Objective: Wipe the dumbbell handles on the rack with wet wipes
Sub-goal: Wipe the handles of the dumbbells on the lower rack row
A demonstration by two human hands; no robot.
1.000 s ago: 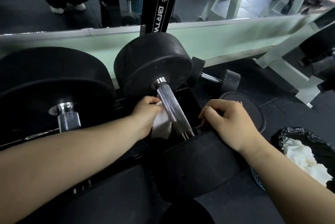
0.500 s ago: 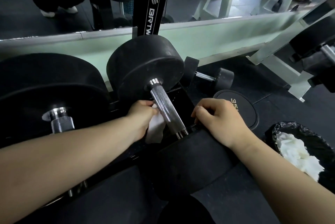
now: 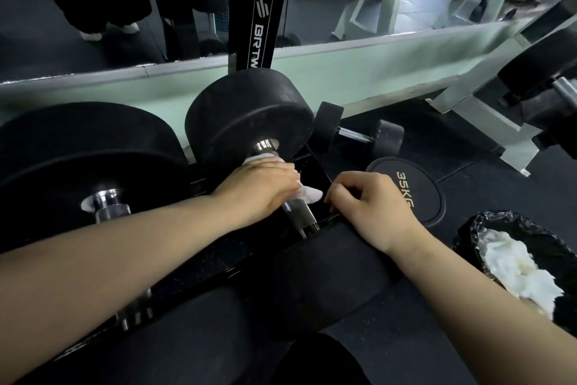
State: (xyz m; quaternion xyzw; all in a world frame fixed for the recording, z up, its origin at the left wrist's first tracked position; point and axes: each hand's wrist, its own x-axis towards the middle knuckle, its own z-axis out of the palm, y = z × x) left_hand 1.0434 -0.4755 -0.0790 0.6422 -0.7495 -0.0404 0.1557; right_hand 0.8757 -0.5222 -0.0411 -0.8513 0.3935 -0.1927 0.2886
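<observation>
Left hand [image 3: 262,188] curled over the dumbbell handle [image 3: 298,213], gripping it through a white wet wipe [image 3: 310,194] (wipe shows at both ends of the fist). Bare knurled steel runs on just right of that hand, toward the near head [image 3: 327,275]. Right hand [image 3: 374,206] rests on that head's upper edge, fingers curled; cannot tell if they grip anything. Far head [image 3: 249,113] just beyond the left hand. Black-lined bin [image 3: 487,225] of crumpled wipes [image 3: 515,266] right of the right forearm.
</observation>
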